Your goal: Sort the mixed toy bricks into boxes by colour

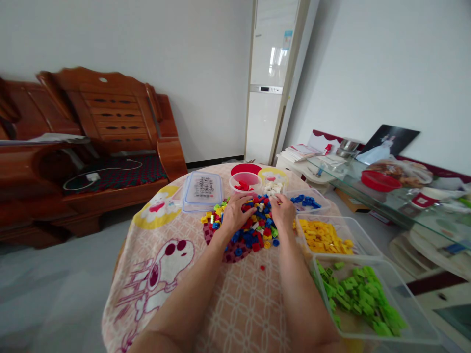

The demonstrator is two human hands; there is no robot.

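A loose pile of mixed toy building bricks in red, blue, yellow, green and white is heaped on the table. Over the pile's left part lies my left hand, its thumb spread away from the fingers and nothing visible in its grasp. My right hand is at the pile's right edge with bent fingers close together; whatever they hold is hidden. Just beyond it sit white bricks. Red bricks lie in a round pinkish tub behind the pile.
Clear boxes with blue bricks, yellow bricks and green bricks line the table's right side. A blue-rimmed lid lies at left on the patterned tablecloth. A glass side table stands right, a wooden bench left.
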